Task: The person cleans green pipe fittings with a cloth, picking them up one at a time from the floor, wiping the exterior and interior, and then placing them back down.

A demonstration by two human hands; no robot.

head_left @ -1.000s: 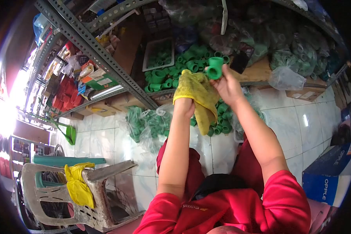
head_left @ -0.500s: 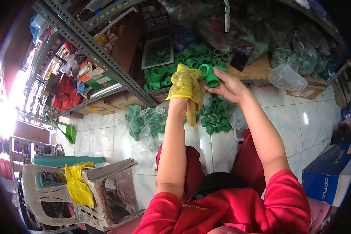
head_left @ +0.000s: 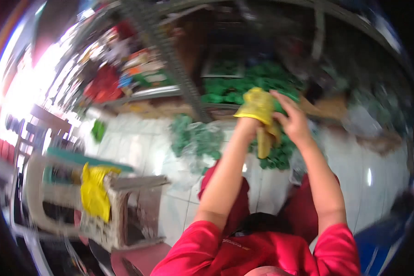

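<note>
My left hand (head_left: 256,109) is covered by a yellow cloth (head_left: 257,99), which wraps over the fingers and hangs down below the wrist. Its fingers are hidden beneath the fabric. My right hand (head_left: 295,120) curls, blurred, around a green plastic pipe elbow (head_left: 279,106), held against the right side of the cloth. The hand and cloth cover most of the elbow. Just behind my hands, many green pipe fittings (head_left: 225,92) lie heaped on the low shelf. More green fittings (head_left: 278,156) are on the floor below them.
Clear bags of green fittings (head_left: 195,140) lie on the white tiled floor (head_left: 138,142). A worn plastic chair (head_left: 101,230) with a yellow cloth on it stands at left. A metal shelf post (head_left: 175,69) rises ahead. A blue box (head_left: 382,244) sits at lower right.
The view has swung left and blurred, so both hands appear farther right. My right hand has brought the elbow closer in against the yellow cloth, and its fingers now reach over the top.
</note>
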